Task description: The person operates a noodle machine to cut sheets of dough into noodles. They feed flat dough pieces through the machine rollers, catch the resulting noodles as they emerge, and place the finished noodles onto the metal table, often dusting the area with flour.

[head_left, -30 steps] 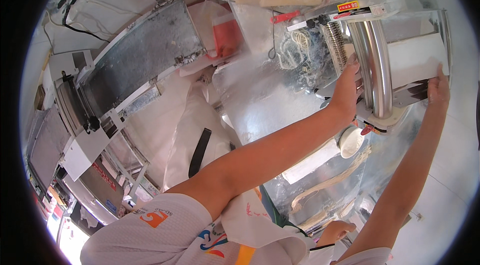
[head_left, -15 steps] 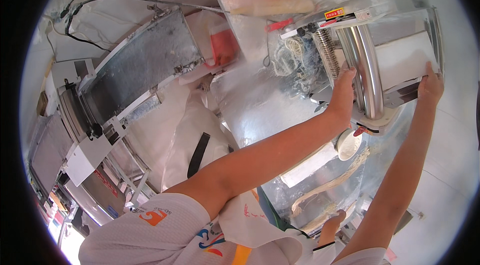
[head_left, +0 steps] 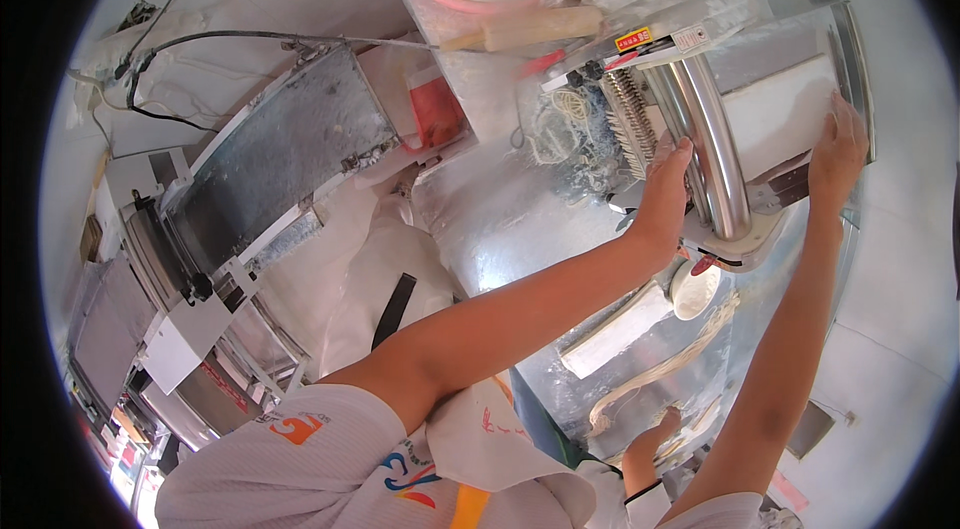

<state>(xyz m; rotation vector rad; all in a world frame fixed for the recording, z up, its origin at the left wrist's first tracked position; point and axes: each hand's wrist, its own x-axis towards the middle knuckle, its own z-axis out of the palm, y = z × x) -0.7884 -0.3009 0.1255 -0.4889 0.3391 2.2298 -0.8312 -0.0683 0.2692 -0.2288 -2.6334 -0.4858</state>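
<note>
A dough-rolling machine with shiny steel rollers (head_left: 715, 154) stands at the right of the metal table. A flat white dough sheet (head_left: 780, 124) lies on its far-right tray, reaching to the rollers. My left hand (head_left: 660, 194) is at the near side of the rollers, thumb and fingers apart and pointing upward, partly hidden; whether it touches dough there is unclear. At the outer edge of the dough sheet is my right hand (head_left: 838, 154), its fingers stretched out against the sheet. A row of comb-like metal teeth (head_left: 628, 124) sits left of my left hand.
A round white container (head_left: 695, 289) and a pale block (head_left: 617, 331) lie on the table (head_left: 470, 199). Strands of noodles (head_left: 665, 359) stretch below them. Another person's hand (head_left: 645, 449) with a black wristband is at the lower edge. A second machine (head_left: 285, 144) stands left.
My right hand has shifted farther along the dough sheet's outer edge. My left hand stays by the rollers. The view has turned slightly, and more of the other person's hand shows.
</note>
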